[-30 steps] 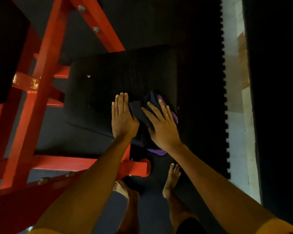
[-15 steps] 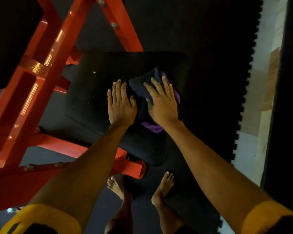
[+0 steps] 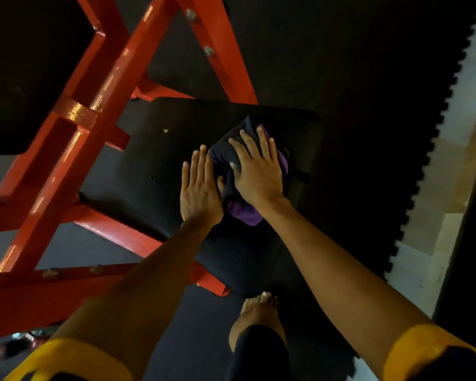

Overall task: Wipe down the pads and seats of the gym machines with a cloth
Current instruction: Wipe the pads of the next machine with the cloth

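Two hands lie on the black seat pad (image 3: 154, 160) of a red-framed machine (image 3: 74, 127). Right hand (image 3: 259, 174) presses flat, fingers spread, on a bunched dark-and-purple cloth (image 3: 243, 213) near the pad's middle. Left hand (image 3: 199, 188) rests flat and straight-fingered on the pad, touching the cloth.

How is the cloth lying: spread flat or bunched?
Bunched. The cloth is a crumpled wad under the flat right hand, on the seat pad.
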